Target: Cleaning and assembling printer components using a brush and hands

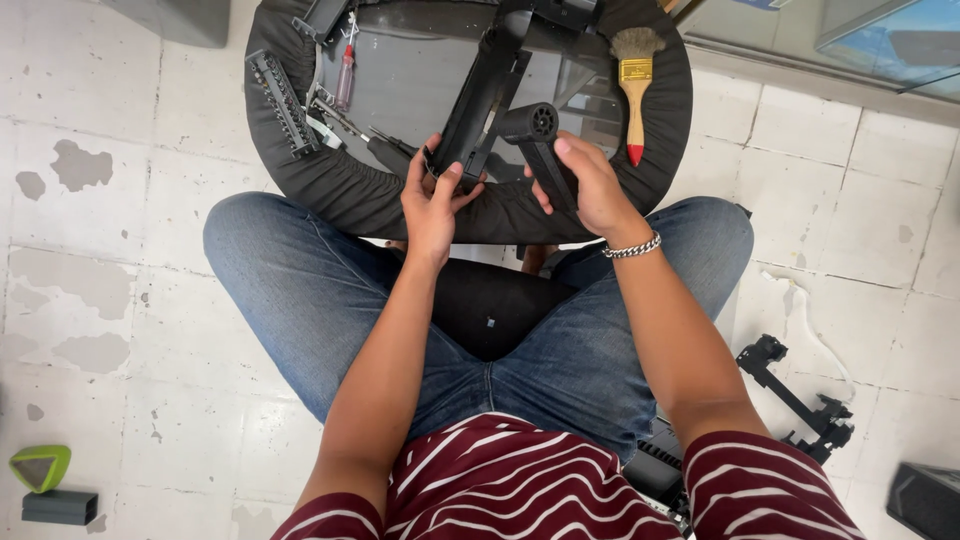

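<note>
We look down on a seated person in blue jeans (310, 290) and a red-and-white striped shirt (500, 480), working over a round counter (330, 185) with a padded black rim. Just inside the near rim, the left hand (432, 205) is closed on the lower end of a black frame arm (475, 95), fingers curled around it. Beside it, the right hand (590, 190), a silver chain bracelet (632, 247) at its wrist, grips a black cylindrical motor part (535, 135) that touches the same arm.

On the counter's far right lies a wooden-handled brush (634, 75) with a red tip. On its left side we see a black rack of screwdriver bits (283, 102) and a small red-handled screwdriver (345, 75).

On the tiled floor (120, 250), well right of the counter, lies another black frame piece (795, 395); far to the left sits a green wedge-shaped object (40, 467).
</note>
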